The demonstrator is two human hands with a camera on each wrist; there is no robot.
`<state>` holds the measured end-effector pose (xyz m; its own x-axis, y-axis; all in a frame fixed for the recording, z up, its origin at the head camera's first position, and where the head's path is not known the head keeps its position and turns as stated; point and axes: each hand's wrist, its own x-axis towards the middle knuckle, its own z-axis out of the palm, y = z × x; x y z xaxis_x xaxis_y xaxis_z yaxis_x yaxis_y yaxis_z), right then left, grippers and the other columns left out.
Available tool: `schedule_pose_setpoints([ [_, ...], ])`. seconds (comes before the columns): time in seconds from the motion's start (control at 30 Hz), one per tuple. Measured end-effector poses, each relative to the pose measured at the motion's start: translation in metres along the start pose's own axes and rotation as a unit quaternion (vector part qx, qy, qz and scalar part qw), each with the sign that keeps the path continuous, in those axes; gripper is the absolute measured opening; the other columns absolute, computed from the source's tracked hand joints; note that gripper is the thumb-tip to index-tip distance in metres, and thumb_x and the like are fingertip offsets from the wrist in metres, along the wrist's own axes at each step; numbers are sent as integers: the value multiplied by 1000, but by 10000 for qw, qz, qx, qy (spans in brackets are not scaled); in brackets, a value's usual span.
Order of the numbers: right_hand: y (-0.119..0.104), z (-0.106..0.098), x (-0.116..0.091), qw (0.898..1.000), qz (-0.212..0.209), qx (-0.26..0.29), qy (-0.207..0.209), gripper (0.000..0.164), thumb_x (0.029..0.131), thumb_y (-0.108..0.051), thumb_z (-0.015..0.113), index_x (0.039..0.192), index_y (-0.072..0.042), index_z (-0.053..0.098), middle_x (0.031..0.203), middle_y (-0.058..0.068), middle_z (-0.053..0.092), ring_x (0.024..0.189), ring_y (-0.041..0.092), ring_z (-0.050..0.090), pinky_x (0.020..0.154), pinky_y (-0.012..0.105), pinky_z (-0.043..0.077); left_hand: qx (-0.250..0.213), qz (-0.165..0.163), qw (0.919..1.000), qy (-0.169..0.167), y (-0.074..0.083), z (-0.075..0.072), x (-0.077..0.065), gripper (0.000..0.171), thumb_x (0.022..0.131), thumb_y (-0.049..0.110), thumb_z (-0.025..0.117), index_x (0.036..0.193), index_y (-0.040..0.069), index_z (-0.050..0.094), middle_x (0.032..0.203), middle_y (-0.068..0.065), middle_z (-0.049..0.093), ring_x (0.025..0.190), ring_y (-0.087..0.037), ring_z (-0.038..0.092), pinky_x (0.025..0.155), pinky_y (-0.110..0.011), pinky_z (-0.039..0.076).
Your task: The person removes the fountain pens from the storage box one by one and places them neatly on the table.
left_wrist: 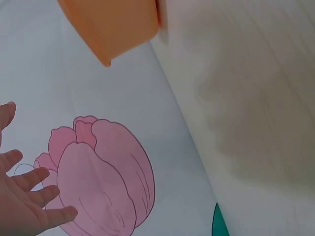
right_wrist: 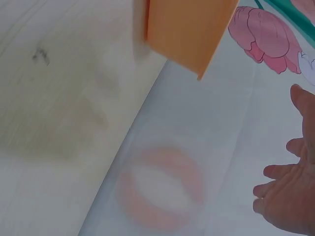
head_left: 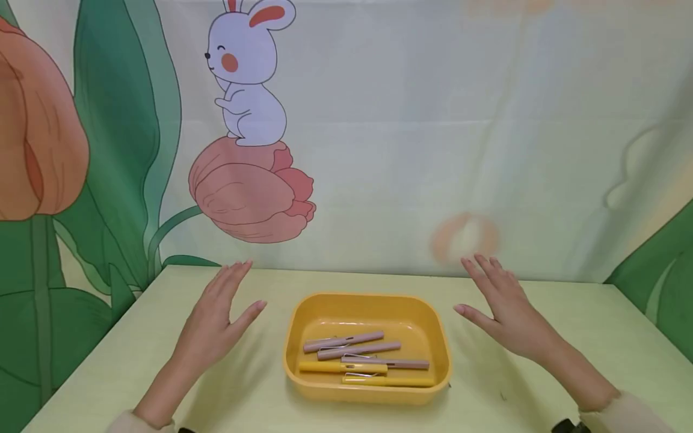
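Observation:
A yellow plastic tray stands in the middle of the table with several pens lying in it. Toward its back and middle are mauve pens with metal clips; along the front lie two yellow pens, one at the left and one at the right. My left hand hovers left of the tray, fingers extended and thumb apart, holding nothing. On the other side my right hand is held likewise, fingers straight and apart from the tray. Both wrist views show the tray's outer wall beyond the hands.
The pale table reaches back to a printed curtain with a rabbit and tulips. A small dark mark shows on the tabletop right of the tray. Dark wrist devices sit near the sleeves.

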<state>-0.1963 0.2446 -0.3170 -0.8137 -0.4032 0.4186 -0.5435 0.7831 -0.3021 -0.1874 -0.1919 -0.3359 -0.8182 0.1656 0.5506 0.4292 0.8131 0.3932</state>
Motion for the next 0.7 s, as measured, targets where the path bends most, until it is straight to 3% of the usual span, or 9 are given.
schedule_pose_setpoints([
  [0.17,-9,8,7,9994,14,325,73,70,88,-30,60,145,-16,22,147,16,23,130,40,25,94,63,30,-382,-51,9993,-11,3,9,-1,66,85,33,63,140,11,34,139,-12,40,127,-34,34,99,-55,31],
  [0.37,-15,24,11,9987,-95,496,76,64,88,-28,60,141,-7,31,143,17,31,126,39,34,96,60,32,-908,-384,9947,-276,7,18,-2,66,86,31,63,140,9,34,139,-13,40,125,-33,38,98,-53,36],
  [0.7,-22,47,19,9932,-494,1050,88,54,88,-20,61,134,-1,41,132,17,47,119,35,44,93,52,40,-1997,-820,9732,-793,9,29,-4,64,84,27,65,138,9,36,138,-14,41,124,-35,39,94,-52,40],
])
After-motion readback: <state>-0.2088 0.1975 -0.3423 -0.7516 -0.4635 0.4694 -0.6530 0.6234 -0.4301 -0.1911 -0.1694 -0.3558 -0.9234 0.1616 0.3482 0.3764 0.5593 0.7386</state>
